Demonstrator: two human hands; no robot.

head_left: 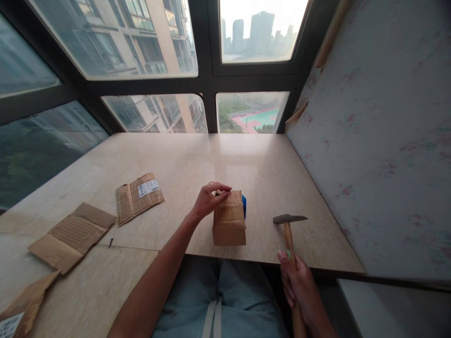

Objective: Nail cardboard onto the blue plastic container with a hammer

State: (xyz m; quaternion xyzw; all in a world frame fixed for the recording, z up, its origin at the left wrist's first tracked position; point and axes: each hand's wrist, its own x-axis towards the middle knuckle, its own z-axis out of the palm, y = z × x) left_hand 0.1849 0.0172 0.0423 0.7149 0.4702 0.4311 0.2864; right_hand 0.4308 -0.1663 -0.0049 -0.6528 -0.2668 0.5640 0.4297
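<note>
My right hand (298, 281) is wrapped round the wooden handle of a hammer (289, 230), its metal head raised at the right near the counter's front edge. In front of me stands a small brown cardboard box (229, 223), with tape across its top. My left hand (209, 201) reaches to the far end of that top, thumb and fingers pinched together there. Whatever lies between those fingertips is too small to make out. A bit of a blue object (244, 206) shows along the box's right side; the rest of it is hidden.
On the stone-like counter (176, 159), a flattened cardboard piece with a label (139, 197) lies left of the box. Nearer are another folded piece (73, 237) and a small dark nail or screw (111, 242). A labelled cardboard scrap (30, 300) sits lower left. Windows and a papered wall (380, 141) border the counter.
</note>
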